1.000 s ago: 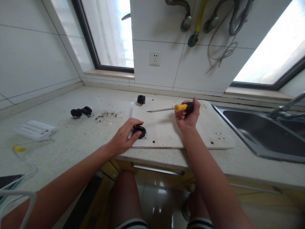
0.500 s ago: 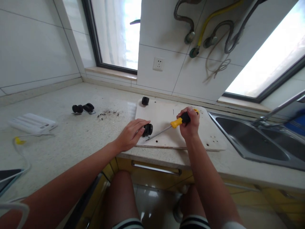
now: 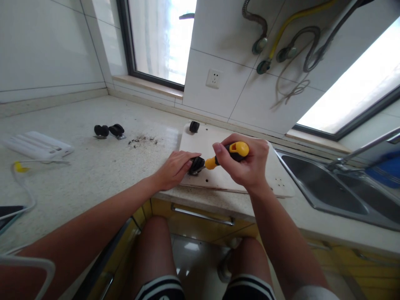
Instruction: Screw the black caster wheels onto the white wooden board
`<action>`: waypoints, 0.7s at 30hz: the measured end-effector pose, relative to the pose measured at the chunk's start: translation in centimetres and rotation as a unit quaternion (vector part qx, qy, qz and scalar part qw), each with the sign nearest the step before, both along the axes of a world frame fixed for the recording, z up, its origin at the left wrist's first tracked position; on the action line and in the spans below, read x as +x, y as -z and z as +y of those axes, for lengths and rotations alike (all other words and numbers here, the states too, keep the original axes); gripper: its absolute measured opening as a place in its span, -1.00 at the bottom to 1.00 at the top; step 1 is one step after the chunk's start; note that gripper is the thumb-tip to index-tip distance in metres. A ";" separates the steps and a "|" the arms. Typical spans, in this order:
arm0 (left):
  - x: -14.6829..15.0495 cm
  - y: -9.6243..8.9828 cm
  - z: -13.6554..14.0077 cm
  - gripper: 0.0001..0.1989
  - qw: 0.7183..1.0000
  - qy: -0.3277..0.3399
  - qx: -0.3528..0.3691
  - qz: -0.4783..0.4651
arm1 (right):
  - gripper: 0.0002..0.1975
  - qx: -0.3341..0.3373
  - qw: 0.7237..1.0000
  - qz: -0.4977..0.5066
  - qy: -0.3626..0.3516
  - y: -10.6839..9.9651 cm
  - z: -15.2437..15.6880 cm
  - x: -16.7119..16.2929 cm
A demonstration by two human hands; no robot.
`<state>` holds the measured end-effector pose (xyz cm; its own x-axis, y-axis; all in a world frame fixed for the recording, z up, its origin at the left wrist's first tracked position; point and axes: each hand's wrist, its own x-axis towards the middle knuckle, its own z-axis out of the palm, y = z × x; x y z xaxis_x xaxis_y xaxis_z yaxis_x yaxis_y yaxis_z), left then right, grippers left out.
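Observation:
A white board (image 3: 231,183) with small holes lies on the counter in front of me. At its near left corner stands a black caster wheel (image 3: 196,164), and my left hand (image 3: 175,167) has its fingers closed on the wheel's left side. My right hand (image 3: 246,160) is wrapped round the handle of a yellow and black screwdriver (image 3: 238,149). The screwdriver slants down to the left, its shaft reaching the base of that wheel; the tip itself is hard to make out. Another caster wheel (image 3: 194,126) sits at the board's far left corner.
Two loose casters (image 3: 108,131) lie on the counter (image 3: 93,179) at the left, beside scattered dark debris (image 3: 142,141). A white power bank (image 3: 39,145) with a cable (image 3: 29,187) is farther left. A sink (image 3: 321,179) borders the board's right side. A drawer handle (image 3: 203,214) projects below.
My right hand has tilted the screwdriver more steeply and brought its handle left, nearer the near caster. My left hand stays on that caster. The view has shifted slightly.

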<state>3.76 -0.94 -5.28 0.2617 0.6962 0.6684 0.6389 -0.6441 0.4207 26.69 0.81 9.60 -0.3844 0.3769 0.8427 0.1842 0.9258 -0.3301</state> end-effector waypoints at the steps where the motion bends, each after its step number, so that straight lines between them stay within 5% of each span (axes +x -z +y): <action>1: 0.0 0.0 0.0 -0.54 1.000 0.001 0.002 0.000 | -0.63 -0.003 1.000 0.000 -0.002 0.1 0.1 -0.1; 21: 0.1 0.0 0.1 -0.54 1.000 -0.003 0.002 -0.001 | -0.62 -0.007 1.000 -0.028 -0.013 -0.2 0.0 -0.5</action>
